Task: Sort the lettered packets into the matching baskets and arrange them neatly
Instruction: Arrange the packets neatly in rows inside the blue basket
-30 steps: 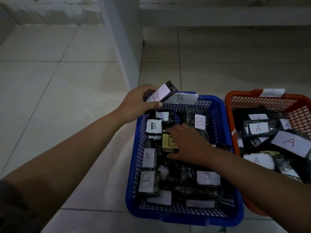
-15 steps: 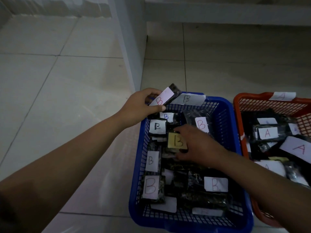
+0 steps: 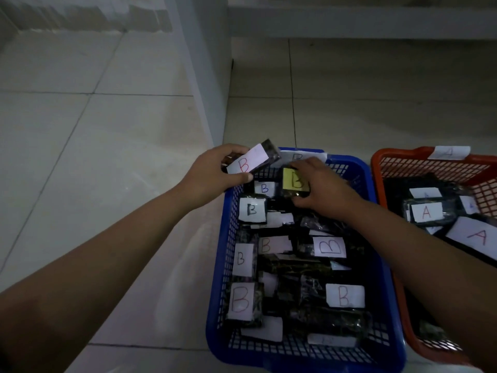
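Note:
A blue basket point(image 3: 376, 251) tagged B holds several dark packets with white B labels. My left hand point(image 3: 215, 173) grips a dark packet with a red-B white label point(image 3: 252, 160) above the basket's far left corner. My right hand point(image 3: 322, 187) pinches a packet with a yellow B label point(image 3: 291, 181), lifted near the basket's far end beside the left hand's packet. To the right stands an orange basket point(image 3: 382, 173) tagged A, filled with A-labelled packets point(image 3: 426, 212).
The baskets sit on a pale tiled floor point(image 3: 80, 157). A white wall edge or post point(image 3: 207, 84) rises just beyond the blue basket's far left corner. A low ledge point(image 3: 363, 22) runs along the back.
My right hand has lifted the yellow-labelled B packet from the basket's middle and carried it toward the far end, close to my left hand. The left hand kept holding its packet.

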A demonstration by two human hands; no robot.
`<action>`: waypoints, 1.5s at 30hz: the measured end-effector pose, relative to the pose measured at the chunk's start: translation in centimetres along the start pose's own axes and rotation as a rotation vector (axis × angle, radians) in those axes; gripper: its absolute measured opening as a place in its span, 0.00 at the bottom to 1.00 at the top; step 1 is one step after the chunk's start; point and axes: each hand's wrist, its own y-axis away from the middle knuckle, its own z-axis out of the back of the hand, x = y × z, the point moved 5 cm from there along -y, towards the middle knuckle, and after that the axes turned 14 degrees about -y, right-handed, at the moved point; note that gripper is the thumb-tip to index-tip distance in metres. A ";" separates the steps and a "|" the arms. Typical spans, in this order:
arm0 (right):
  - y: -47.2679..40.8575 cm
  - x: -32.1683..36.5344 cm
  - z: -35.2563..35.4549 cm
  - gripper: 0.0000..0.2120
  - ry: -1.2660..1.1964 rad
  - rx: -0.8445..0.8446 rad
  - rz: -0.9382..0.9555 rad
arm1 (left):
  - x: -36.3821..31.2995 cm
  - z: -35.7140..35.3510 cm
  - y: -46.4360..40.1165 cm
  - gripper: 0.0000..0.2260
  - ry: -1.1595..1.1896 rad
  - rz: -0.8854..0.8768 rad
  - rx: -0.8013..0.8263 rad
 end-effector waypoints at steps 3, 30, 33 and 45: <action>0.1 -0.6 0.7 0.37 0.026 -0.006 -0.010 | -0.7 -1.2 0.8 0.22 -0.140 -0.096 0.039; 7.2 -3.6 1.6 0.21 -0.202 -0.052 -0.269 | -1.1 -7.2 0.1 0.27 -1.162 -0.519 0.172; 7.1 -3.2 0.9 0.20 -0.121 -0.059 -0.253 | -1.0 -6.6 -0.2 0.26 -1.055 -0.468 0.141; 7.3 -3.2 -0.3 0.21 0.093 0.078 -0.362 | -1.0 -6.2 -2.2 0.26 -1.024 -0.324 0.042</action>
